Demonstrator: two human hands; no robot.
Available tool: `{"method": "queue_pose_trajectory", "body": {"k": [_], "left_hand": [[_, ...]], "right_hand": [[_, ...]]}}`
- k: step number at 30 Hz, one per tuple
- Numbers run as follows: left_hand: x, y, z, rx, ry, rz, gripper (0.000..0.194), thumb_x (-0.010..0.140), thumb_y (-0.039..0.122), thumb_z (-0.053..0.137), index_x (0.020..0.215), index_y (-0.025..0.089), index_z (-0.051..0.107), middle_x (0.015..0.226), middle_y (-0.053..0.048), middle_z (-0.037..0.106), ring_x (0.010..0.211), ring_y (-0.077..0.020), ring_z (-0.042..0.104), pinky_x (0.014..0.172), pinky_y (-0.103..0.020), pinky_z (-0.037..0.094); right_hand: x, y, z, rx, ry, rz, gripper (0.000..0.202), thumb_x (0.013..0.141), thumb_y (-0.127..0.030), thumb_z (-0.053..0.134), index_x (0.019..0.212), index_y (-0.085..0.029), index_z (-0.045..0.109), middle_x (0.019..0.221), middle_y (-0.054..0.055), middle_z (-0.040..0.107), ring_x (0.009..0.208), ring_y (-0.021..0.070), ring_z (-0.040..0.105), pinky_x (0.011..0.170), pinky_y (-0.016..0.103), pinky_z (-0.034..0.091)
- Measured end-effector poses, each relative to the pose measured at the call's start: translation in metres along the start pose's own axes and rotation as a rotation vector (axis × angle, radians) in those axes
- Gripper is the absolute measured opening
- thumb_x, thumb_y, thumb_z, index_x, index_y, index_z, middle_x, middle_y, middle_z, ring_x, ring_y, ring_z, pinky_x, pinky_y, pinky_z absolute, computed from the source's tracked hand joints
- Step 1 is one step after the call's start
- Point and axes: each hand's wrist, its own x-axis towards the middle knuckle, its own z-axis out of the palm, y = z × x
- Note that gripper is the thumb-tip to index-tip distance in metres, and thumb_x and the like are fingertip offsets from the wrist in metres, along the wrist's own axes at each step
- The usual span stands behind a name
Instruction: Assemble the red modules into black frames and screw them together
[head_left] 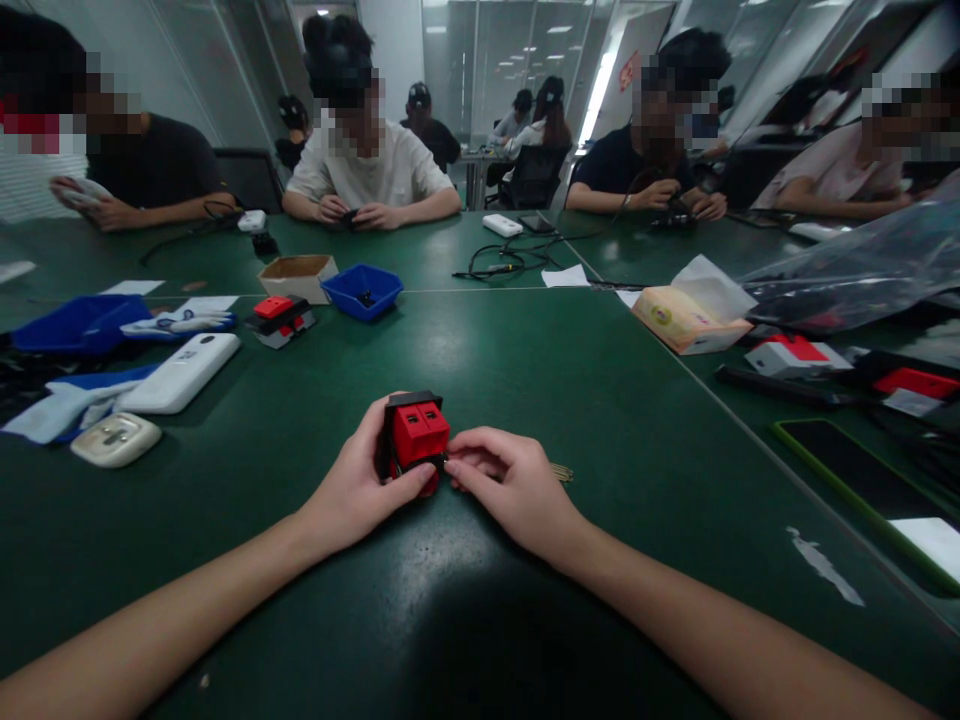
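My left hand (357, 478) is closed round a red-and-black block (420, 430) with two small port-like slots in its red face. Its thumb presses along the near lower edge, and the fingers go out of sight behind the black frame. At the block's right side, my right hand (511, 478) has thumb and fingertips pinched together. Whatever sits in that pinch is too small to make out. Several thin brass-coloured rods (562, 473) lie on the green table (480, 350), partly hidden behind my right hand.
To the left are a white power bank (184, 372), gloves (180, 320), a blue bin (82, 322) and a similar red-and-black block (279, 318). A smaller blue bin (363, 290) holds dark bits. A tissue pack (691, 315) and a green-edged tray (847, 480) lie right. Several people sit opposite.
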Motion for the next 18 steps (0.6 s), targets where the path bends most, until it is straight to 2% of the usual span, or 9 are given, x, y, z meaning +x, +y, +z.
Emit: {"method": "queue_pose_trajectory", "body": {"k": [4,8,13,18], "left_hand": [[-0.008,-0.004,0.010,-0.256,-0.004,-0.093,0.053,0.086,0.046,0.078,0.128,0.021,0.056,0.116,-0.009,0.067,0.107,-0.0249,0.066,0.092,-0.034,0.056],[-0.016,-0.003,0.022,-0.583,-0.073,-0.291,0.056,0.084,0.052,0.080,0.127,0.024,0.056,0.119,-0.008,0.067,0.095,-0.0222,0.069,0.079,-0.033,0.058],[-0.015,0.006,0.025,-0.672,-0.072,-0.292,0.051,0.077,0.049,0.087,0.110,0.018,0.064,0.102,-0.005,0.070,0.093,-0.0184,0.066,0.080,-0.027,0.053],[-0.012,0.009,0.024,-0.716,-0.113,-0.292,0.045,0.079,0.044,0.087,0.109,0.019,0.065,0.102,-0.004,0.071,0.088,-0.0159,0.066,0.081,-0.027,0.052]], "right_hand": [[-0.005,-0.006,0.000,-0.137,0.010,-0.230,0.017,0.092,-0.022,0.069,0.108,-0.018,0.070,0.094,0.004,0.072,0.076,0.0122,0.068,0.071,0.024,0.058],[-0.010,-0.008,0.000,-0.148,0.015,-0.291,0.008,0.093,-0.021,0.070,0.100,-0.019,0.068,0.087,0.002,0.068,0.071,0.0107,0.065,0.066,0.021,0.055],[-0.009,-0.009,-0.001,-0.165,0.011,-0.366,0.009,0.094,-0.021,0.069,0.103,-0.020,0.066,0.085,0.001,0.066,0.071,0.0109,0.063,0.065,0.020,0.053],[-0.008,-0.010,-0.007,-0.240,-0.040,-0.437,0.004,0.096,-0.021,0.067,0.099,-0.018,0.066,0.084,0.002,0.067,0.071,0.0108,0.062,0.066,0.021,0.051]]}}
